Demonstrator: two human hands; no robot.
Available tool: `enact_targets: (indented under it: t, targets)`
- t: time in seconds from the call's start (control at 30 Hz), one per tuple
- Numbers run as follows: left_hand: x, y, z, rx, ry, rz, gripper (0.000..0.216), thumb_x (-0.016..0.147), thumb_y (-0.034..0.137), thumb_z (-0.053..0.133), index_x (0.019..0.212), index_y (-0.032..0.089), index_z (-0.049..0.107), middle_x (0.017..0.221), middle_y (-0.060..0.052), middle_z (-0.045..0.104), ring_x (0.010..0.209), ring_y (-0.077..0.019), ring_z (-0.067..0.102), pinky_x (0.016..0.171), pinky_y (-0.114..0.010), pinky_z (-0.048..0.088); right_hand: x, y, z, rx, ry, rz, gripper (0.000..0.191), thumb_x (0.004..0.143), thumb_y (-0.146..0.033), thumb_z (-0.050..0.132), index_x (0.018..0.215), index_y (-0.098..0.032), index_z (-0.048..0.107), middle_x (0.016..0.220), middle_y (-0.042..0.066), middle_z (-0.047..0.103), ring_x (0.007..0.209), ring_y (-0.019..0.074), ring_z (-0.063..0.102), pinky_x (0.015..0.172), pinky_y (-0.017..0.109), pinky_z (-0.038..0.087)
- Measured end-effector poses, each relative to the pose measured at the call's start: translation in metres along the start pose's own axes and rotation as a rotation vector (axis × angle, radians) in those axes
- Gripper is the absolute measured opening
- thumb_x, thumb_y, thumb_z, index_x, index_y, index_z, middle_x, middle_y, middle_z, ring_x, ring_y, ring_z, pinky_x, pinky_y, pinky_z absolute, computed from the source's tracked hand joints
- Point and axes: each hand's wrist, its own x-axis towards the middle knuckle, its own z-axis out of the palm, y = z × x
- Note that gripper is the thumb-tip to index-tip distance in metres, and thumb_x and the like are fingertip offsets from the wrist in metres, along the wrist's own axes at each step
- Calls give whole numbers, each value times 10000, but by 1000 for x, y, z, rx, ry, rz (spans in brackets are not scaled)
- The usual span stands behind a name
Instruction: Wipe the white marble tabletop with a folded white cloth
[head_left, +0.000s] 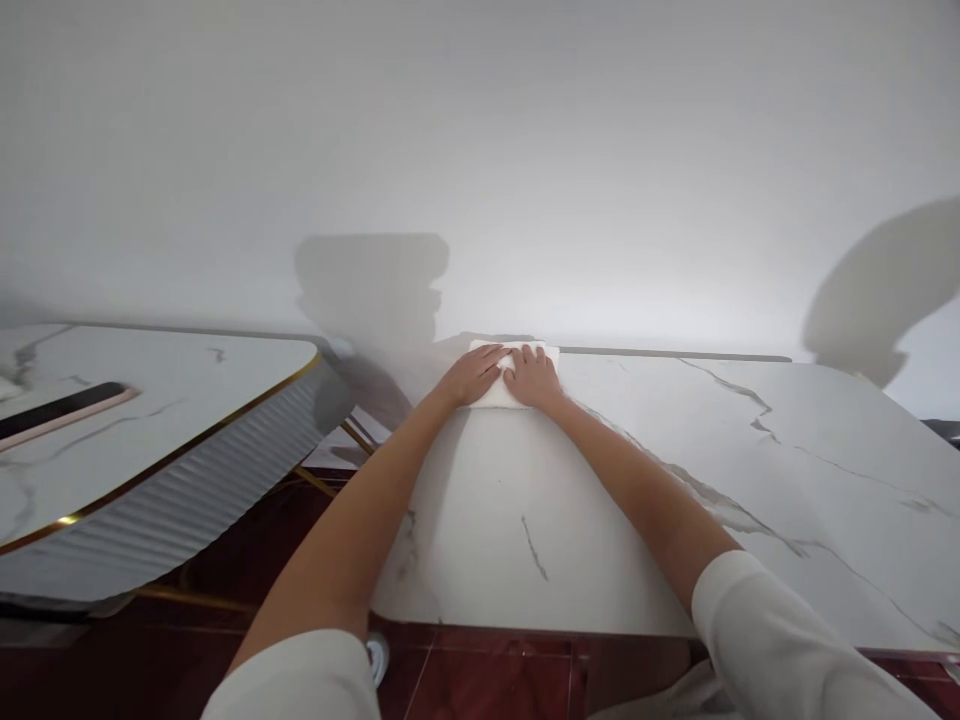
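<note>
A white folded cloth (491, 398) lies at the far edge of the white marble table (615, 500), close to the wall. My left hand (474, 374) rests flat on its left part with fingers stretched out. My right hand (534, 376) lies flat on its right part, fingers together and extended, touching the left hand. Both arms reach straight forward across the table. Most of the cloth is hidden under the hands.
A second marble table with a gold rim (157, 440) stands to the left, with a dark phone (60, 408) lying on it. A gap with dark red floor tiles (495, 680) separates the tables. A plain white wall (480, 150) rises behind.
</note>
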Motion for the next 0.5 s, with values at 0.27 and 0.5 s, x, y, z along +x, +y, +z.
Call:
enact_targets:
  t: [0.27,0.5]
  targets:
    - [-60,-4,-15,0,1,-55,587,928,346,234,1423,133,468,1528,-102,456,1421,-214,378,1206,-389,268,-32,-44,12,55,55,-43,567,1007,-409,323,1505,-141,366,1608,121,329,1476,368,235,1169,524,225]
    - [-134,20,-32,-12,3,-87,644,943,426,168,1463,148,425,1549,-91,419,1446,-197,332,1224,-368,225,-86,-81,11,112,10,-79,587,1007,-425,327,1520,-140,344,1625,120,293,1493,375,191,1180,529,204]
